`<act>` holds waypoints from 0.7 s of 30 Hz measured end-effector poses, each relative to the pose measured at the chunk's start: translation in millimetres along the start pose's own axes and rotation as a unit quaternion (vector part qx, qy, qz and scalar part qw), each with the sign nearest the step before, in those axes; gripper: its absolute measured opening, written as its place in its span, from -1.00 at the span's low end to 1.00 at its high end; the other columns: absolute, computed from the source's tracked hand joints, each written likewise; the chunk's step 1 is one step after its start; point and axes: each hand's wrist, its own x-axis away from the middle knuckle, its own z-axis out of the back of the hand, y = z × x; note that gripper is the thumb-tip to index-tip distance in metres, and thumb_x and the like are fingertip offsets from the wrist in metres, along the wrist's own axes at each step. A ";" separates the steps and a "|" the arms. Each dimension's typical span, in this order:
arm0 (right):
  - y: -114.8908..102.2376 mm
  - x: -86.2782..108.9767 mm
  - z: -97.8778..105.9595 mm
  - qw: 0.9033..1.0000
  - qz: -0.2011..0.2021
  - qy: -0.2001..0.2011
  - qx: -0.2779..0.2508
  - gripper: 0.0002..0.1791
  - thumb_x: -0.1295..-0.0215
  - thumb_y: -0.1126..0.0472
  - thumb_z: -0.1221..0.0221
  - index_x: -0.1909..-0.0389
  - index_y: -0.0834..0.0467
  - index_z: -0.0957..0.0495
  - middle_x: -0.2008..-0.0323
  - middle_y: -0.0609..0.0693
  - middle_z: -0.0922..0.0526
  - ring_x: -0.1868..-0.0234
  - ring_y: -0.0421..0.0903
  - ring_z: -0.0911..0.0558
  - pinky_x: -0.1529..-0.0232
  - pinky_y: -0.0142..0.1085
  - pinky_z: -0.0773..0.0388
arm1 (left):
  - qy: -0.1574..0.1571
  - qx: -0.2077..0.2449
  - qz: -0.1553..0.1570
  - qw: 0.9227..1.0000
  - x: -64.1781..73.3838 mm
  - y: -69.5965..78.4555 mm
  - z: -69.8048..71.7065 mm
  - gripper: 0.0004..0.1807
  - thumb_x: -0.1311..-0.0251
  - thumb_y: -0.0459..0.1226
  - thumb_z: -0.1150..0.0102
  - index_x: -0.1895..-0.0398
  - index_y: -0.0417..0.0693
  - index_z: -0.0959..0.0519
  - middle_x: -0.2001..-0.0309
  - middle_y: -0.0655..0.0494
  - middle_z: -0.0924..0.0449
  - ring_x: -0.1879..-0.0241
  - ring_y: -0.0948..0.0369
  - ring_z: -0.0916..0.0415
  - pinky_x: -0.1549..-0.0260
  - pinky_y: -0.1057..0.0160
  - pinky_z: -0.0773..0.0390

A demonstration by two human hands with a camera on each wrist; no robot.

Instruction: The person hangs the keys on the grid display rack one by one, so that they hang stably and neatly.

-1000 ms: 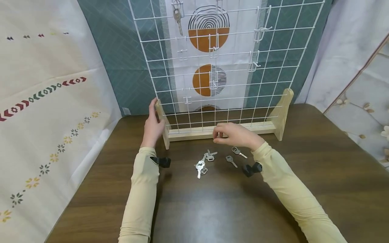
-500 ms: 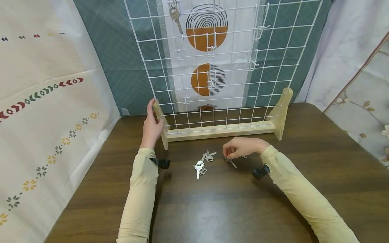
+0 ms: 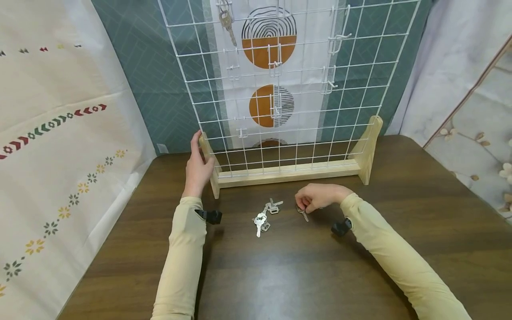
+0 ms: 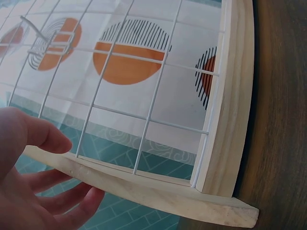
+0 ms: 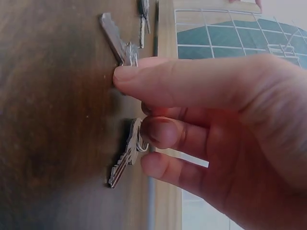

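My left hand (image 3: 197,171) holds the left wooden upright (image 4: 158,195) of a white wire grid rack, thumb on one side and fingers on the other. On the table in front of the rack, my right hand (image 3: 320,195) pinches a silver key (image 5: 113,38) at its head, its blade sticking out past the thumb. Another key (image 5: 123,163) with a ring lies beside the curled fingers in the right wrist view; the hand hides it in the head view. Left of this hand lies a small cluster of silver keys (image 3: 261,220).
Several white hooks, one of them a lower hook (image 3: 276,112), are fixed on the wire grid (image 3: 360,91). A key (image 3: 226,22) on a ring hangs at the grid's upper left. A wooden bar (image 3: 288,172) runs along the rack's base, on the brown table (image 3: 256,275).
My right hand has come down and to the right from near the rack's base bar and now pinches a key on the table. The left hand keeps its hold on the upright.
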 end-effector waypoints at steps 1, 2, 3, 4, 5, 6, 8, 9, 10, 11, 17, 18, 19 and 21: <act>0.1 0.0 -0.5 1.000 0.001 0.002 0.004 -0.87 -0.07 0.41 -0.23 0.44 0.13 -0.51 0.55 -0.14 -0.44 0.52 -0.33 -0.36 0.44 -0.46 -0.35 | -0.001 0.000 0.002 1.000 0.3 -0.2 -0.2 -0.13 -0.24 -0.36 0.07 -0.48 0.54 0.15 -0.29 -0.26 -0.37 0.29 -0.05 -0.48 0.23 -0.03 -0.54; 0.1 0.0 -0.9 1.000 0.003 0.005 0.008 -0.88 -0.09 0.40 -0.24 0.45 0.13 -0.51 0.55 -0.15 -0.44 0.52 -0.34 -0.36 0.43 -0.47 -0.35 | -0.001 0.001 0.004 1.000 0.6 -0.3 -0.3 -0.13 -0.25 -0.36 0.07 -0.48 0.55 0.16 -0.29 -0.25 -0.37 0.25 -0.08 -0.51 0.21 -0.07 -0.56; -0.1 0.0 -1.1 1.000 0.005 0.006 0.012 -0.88 -0.10 0.39 -0.24 0.45 0.13 -0.51 0.55 -0.16 -0.44 0.52 -0.34 -0.36 0.43 -0.47 -0.35 | -0.002 0.001 0.005 1.000 0.8 -0.5 -0.5 -0.13 -0.25 -0.35 0.07 -0.48 0.56 0.16 -0.29 -0.25 -0.36 0.20 -0.11 -0.53 0.18 -0.11 -0.57; -0.2 0.2 -1.1 1.000 0.007 0.009 0.016 -0.88 -0.11 0.38 -0.25 0.45 0.12 -0.51 0.55 -0.17 -0.43 0.52 -0.35 -0.36 0.43 -0.47 -0.36 | -0.002 0.001 0.006 1.000 0.9 -0.4 -0.6 -0.13 -0.26 -0.35 0.07 -0.48 0.57 0.17 -0.30 -0.25 -0.36 0.14 -0.13 -0.55 0.15 -0.14 -0.57; -0.2 0.3 -1.0 1.000 0.007 0.012 0.019 -0.88 -0.12 0.37 -0.25 0.45 0.12 -0.51 0.55 -0.18 -0.43 0.52 -0.36 -0.36 0.43 -0.47 -0.36 | -0.003 0.002 0.007 1.000 0.9 -0.2 -0.8 -0.13 -0.26 -0.35 0.07 -0.48 0.57 0.17 -0.30 -0.25 -0.35 0.11 -0.15 -0.55 0.13 -0.16 -0.57; -0.3 0.4 -0.7 1.000 0.007 0.015 0.020 -0.88 -0.12 0.37 -0.25 0.45 0.12 -0.51 0.55 -0.18 -0.43 0.52 -0.36 -0.36 0.43 -0.47 -0.36 | -0.003 0.003 0.007 1.000 0.8 0.1 -1.0 -0.13 -0.27 -0.35 0.07 -0.48 0.58 0.18 -0.31 -0.26 -0.34 0.08 -0.17 -0.55 0.11 -0.18 -0.57; -0.6 0.5 -0.4 1.000 0.010 0.020 0.021 -0.87 -0.13 0.37 -0.25 0.45 0.12 -0.50 0.56 -0.18 -0.43 0.53 -0.36 -0.36 0.43 -0.47 -0.36 | -0.003 0.003 0.006 1.000 0.9 0.5 -1.1 -0.12 -0.27 -0.35 0.07 -0.48 0.58 0.18 -0.31 -0.26 -0.34 0.11 -0.16 -0.55 0.12 -0.18 -0.57; -1.0 0.7 -0.2 0.999 0.011 0.022 0.020 -0.87 -0.14 0.37 -0.25 0.45 0.12 -0.50 0.56 -0.17 -0.43 0.53 -0.36 -0.36 0.43 -0.47 -0.36 | -0.002 0.003 0.005 1.000 1.0 0.7 -1.2 -0.12 -0.27 -0.35 0.08 -0.48 0.58 0.18 -0.31 -0.26 -0.34 0.14 -0.13 -0.55 0.13 -0.16 -0.57; -1.3 0.8 0.1 0.999 0.012 0.023 0.019 -0.87 -0.15 0.37 -0.24 0.44 0.12 -0.49 0.56 -0.17 -0.42 0.54 -0.36 -0.36 0.43 -0.47 -0.37 | -0.003 0.003 0.005 1.000 1.1 0.9 -1.1 -0.12 -0.27 -0.35 0.08 -0.48 0.58 0.19 -0.28 -0.27 -0.37 0.20 -0.11 -0.54 0.17 -0.12 -0.57; -1.6 0.9 0.4 0.999 0.013 0.023 0.017 -0.87 -0.16 0.37 -0.24 0.44 0.12 -0.49 0.56 -0.17 -0.42 0.54 -0.36 -0.36 0.43 -0.47 -0.37 | -0.003 0.003 0.004 1.000 1.2 1.0 -1.2 -0.12 -0.26 -0.36 0.08 -0.48 0.56 0.19 -0.25 -0.28 -0.39 0.27 -0.08 -0.51 0.21 -0.08 -0.56; -0.8 0.8 -0.1 1.000 0.014 0.025 0.006 -0.89 -0.21 0.36 -0.21 0.41 0.12 -0.48 0.55 -0.15 -0.42 0.54 -0.35 -0.37 0.43 -0.45 -0.41 | -0.001 0.002 0.004 1.000 2.0 0.8 -1.6 -0.12 -0.26 -0.36 0.09 -0.50 0.52 0.19 -0.15 -0.32 -0.45 0.42 0.02 -0.35 0.31 0.05 -0.45; -0.8 0.8 0.0 1.000 0.011 0.025 0.002 -0.90 -0.22 0.36 -0.20 0.40 0.13 -0.48 0.54 -0.14 -0.42 0.55 -0.34 -0.38 0.43 -0.44 -0.41 | -0.001 0.001 0.004 1.000 2.1 0.9 -1.7 -0.12 -0.26 -0.36 0.09 -0.50 0.52 0.19 -0.16 -0.31 -0.45 0.40 0.01 -0.37 0.29 0.04 -0.46; -0.7 0.9 0.0 1.000 0.007 0.024 -0.002 -0.90 -0.23 0.36 -0.19 0.40 0.13 -0.47 0.54 -0.14 -0.42 0.56 -0.34 -0.38 0.43 -0.44 -0.42 | 0.000 0.000 0.004 1.000 2.0 0.9 -1.8 -0.12 -0.25 -0.37 0.09 -0.50 0.51 0.18 -0.15 -0.31 -0.45 0.39 0.00 -0.38 0.28 0.03 -0.47; -1.6 1.0 0.6 1.000 0.001 0.027 -0.007 -0.91 -0.25 0.36 -0.16 0.38 0.13 -0.45 0.55 -0.15 -0.41 0.57 -0.34 -0.38 0.43 -0.43 -0.42 | 0.003 -0.002 0.005 1.000 1.8 1.0 -2.1 -0.13 -0.26 -0.37 0.10 -0.50 0.50 0.18 -0.12 -0.30 -0.46 0.36 -0.02 -0.41 0.27 0.01 -0.49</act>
